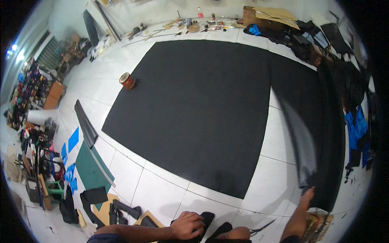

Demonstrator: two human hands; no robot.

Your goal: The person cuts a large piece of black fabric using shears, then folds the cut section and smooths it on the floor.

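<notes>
Black sheet strip (320,133): gripped at its near end, blurred, lifted off the tiled floor (279,141).
Right hand (306,197): fingers clamped on the strip's end.
Left hand (187,225): curled loosely on dark cloth (207,218); grip cannot be told.

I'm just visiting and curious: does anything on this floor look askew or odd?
Yes. The right hand holds a second black sheet lifted and curling, blurred, beside the flat sheet. A lone red tin stands at that sheet's corner.
</notes>
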